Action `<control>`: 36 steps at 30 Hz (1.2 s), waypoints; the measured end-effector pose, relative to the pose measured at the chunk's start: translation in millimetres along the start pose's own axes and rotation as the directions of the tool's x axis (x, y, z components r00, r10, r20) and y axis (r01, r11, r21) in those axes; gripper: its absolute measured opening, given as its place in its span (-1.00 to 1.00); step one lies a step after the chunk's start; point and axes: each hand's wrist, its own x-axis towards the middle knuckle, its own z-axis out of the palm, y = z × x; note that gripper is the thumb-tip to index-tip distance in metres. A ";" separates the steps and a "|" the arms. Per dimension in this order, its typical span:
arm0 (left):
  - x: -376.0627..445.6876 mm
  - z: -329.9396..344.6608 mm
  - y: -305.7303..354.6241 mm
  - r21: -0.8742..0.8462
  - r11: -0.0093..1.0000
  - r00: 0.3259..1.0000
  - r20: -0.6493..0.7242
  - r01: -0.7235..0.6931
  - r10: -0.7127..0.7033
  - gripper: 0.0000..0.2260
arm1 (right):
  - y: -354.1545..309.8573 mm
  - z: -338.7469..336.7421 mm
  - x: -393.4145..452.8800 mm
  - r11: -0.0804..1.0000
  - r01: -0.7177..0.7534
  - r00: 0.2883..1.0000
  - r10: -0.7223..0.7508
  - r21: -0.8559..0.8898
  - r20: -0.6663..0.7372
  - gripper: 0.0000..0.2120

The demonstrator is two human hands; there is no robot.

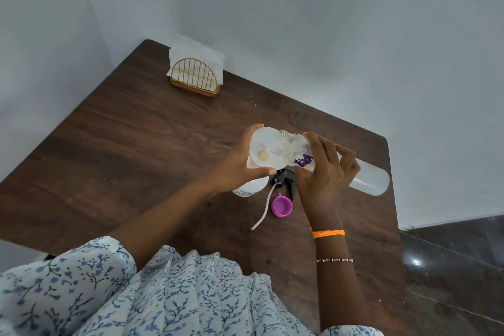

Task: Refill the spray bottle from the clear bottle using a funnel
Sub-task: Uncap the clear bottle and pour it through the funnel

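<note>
A white funnel sits on top of the white spray bottle, which stands on the brown table. My left hand grips the funnel's rim. The clear bottle is tipped on its side, its open mouth over the funnel bowl, and my right hand holds it around the middle near a purple label. The black spray head with its white tube lies on the table below the hands, next to a purple cap.
A gold wire napkin holder with white napkins stands at the table's far corner by the wall. The table's right edge drops to a dark floor. My flower-print sleeve fills the bottom of the view.
</note>
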 end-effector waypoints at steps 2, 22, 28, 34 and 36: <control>-0.1 -0.1 0.8 -0.001 1.000 1.000 0.001 0.001 -0.001 -0.21 | -0.1 0.4 0.3 1.000 0.001 1.000 -0.001 0.001 0.000 -0.39; -0.3 0.2 1.7 -0.002 1.000 1.000 0.002 -0.002 0.002 -0.21 | -1.4 -1.8 0.4 1.000 -0.018 1.000 0.018 0.002 0.018 -0.42; 0.6 0.3 -1.3 -0.005 1.000 1.000 0.001 -0.005 0.005 -0.20 | -1.0 -1.9 -0.3 1.000 -0.013 1.000 0.013 -0.001 0.020 -0.41; 2.1 1.1 -4.6 0.006 1.000 1.000 -0.003 0.000 0.000 -0.19 | -0.7 -3.7 -0.7 1.000 -0.020 1.000 0.020 -0.004 0.022 -0.42; 1.8 0.9 -4.6 -0.006 1.000 1.000 -0.001 0.000 0.000 -0.20 | -0.2 -3.6 -0.9 1.000 -0.018 1.000 0.018 -0.008 0.020 -0.42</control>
